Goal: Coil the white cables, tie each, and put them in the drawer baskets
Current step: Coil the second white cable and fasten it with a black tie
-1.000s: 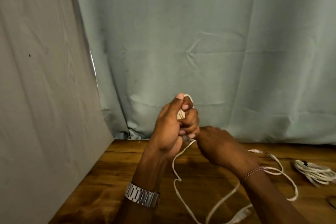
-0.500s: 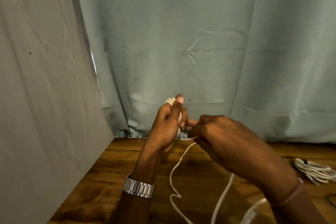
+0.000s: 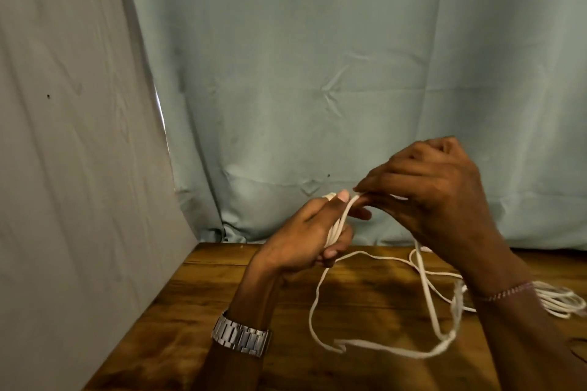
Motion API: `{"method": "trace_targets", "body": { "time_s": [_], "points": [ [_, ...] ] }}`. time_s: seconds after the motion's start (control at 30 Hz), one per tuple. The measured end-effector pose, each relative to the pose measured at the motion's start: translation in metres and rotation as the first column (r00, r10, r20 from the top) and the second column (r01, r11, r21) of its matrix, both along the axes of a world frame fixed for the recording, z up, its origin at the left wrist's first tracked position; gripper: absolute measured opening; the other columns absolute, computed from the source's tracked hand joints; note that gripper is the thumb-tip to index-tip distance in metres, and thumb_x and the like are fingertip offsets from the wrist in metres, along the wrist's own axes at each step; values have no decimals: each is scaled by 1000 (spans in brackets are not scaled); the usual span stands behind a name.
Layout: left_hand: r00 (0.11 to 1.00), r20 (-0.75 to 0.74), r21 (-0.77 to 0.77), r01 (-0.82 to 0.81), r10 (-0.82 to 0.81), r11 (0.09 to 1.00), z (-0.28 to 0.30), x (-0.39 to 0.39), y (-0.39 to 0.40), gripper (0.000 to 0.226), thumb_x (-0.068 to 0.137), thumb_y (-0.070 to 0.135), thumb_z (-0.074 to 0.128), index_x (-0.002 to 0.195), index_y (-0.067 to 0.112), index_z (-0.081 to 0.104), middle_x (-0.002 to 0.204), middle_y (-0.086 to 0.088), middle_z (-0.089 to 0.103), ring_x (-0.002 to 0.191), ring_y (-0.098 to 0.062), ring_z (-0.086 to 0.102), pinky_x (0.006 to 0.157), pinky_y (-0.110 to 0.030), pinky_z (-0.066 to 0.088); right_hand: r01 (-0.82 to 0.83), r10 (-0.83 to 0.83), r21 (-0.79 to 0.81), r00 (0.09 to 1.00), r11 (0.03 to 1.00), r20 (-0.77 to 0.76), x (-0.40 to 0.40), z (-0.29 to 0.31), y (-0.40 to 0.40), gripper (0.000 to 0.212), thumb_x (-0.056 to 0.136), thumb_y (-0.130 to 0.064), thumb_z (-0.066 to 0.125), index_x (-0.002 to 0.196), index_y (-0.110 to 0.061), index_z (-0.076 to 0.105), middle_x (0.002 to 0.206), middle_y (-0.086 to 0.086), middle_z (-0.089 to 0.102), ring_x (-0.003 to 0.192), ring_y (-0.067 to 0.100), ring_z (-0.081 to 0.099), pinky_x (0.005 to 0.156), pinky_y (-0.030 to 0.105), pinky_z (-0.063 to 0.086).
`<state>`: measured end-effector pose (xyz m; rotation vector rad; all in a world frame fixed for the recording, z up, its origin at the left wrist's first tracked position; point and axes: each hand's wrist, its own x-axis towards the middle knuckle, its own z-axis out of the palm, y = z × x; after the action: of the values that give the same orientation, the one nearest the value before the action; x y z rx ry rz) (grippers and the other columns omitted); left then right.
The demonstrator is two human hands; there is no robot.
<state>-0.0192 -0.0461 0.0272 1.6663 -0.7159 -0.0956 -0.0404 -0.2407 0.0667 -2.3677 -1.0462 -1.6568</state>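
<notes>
- Above the near edge of the wooden table (image 3: 222, 295), the left hand (image 3: 305, 238) is clenched around a small bundle of white cable (image 3: 338, 225); several turns lie side by side across the palm, pinned by the thumb on top and the curled fingers below.
- Just beside it, the right hand (image 3: 435, 197) pinches the running strand at its fingertips, laying it over the top of the bundle. Both grips are closed on the same cable, one on the coil, one on the feed.
- From under the left hand the loose tail (image 3: 381, 349) drops to the table and wanders in slack loops toward the right forearm.
- At the right edge a second cable bundle (image 3: 562, 298) rests on the table, well apart from the hands.
- The cable looks light, thin and limp, with enough spring that the turns would probably flare open if the thumb lifted.
- It seems smooth, so the pinch likely wants steady tension rather than force.
- The best hold for tying is probably across the middle of the turns, where the left hand already has them.
- No drawer or basket is in view.
</notes>
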Motion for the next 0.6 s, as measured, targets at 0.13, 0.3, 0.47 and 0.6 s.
{"method": "trace_targets", "body": {
  "time_s": [0.13, 0.3, 0.47, 0.6],
  "points": [
    [974, -126, -62, 182, -189, 981, 2, 0, 8, 61, 106, 49, 31, 98, -3, 62, 43, -2, 28, 35, -9, 19, 40, -24, 15, 37, -44, 66, 993, 997, 109, 4, -4, 3, 25, 89, -47, 71, 97, -25, 81, 96, -5, 78, 84, 25, 67, 80, 40, 34],
    [897, -184, -134, 383, -403, 914, 1, 2, 24, 36, 104, 34, 42, 73, 15, 44, 41, 4, 31, 32, -7, 18, 38, -28, 6, -81, 73, 108, 994, 991, 81, 15, -12, 4, 35, 87, -52, 71, 85, -19, 81, 84, -1, 76, 73, 23, 68, 68, 35, 42],
    [799, -242, -204, 513, -551, 834, -3, 4, 34, 37, 98, 40, 56, 69, 19, 47, 40, 8, 35, 30, -8, 14, 38, -27, 1, -336, 344, 74, 922, 939, -180, 23, -13, 3, 28, 91, -40, 69, 97, -16, 81, 94, -4, 77, 83, 14, 69, 66, 37, 57],
    [696, -205, -370, 596, -688, 713, -1, 5, 35, 33, 100, 34, 52, 72, 16, 55, 35, 4, 25, 29, -11, 7, 40, -18, 13, -351, 357, 78, 876, 933, -325, 26, -16, 11, 33, 99, -39, 58, 122, -22, 73, 105, -7, 77, 90, 13, 71, 72, 38, 58]
  ]
}}
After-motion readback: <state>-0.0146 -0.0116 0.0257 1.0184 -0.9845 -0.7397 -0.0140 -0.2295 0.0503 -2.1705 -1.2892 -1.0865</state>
